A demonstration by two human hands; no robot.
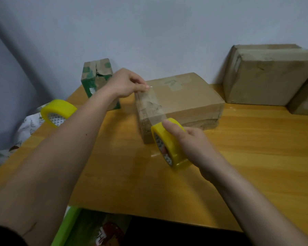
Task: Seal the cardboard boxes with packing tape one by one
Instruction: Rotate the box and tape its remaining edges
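A flat brown cardboard box [185, 98] lies in the middle of the wooden table [256, 148]. My right hand [190, 144] grips a yellow tape roll [169, 144] just in front of the box's near left corner. A clear strip of tape [149, 103] runs from the roll up over the box's left end. My left hand [126, 84] pinches the free end of that strip above the box's far left edge.
A second yellow tape roll [58, 112] sits at the table's left edge. A green-and-brown box [96, 80] stands behind my left hand. Two larger brown boxes [267, 75] are stacked against the wall at right, a smaller one [306, 98] beside them.
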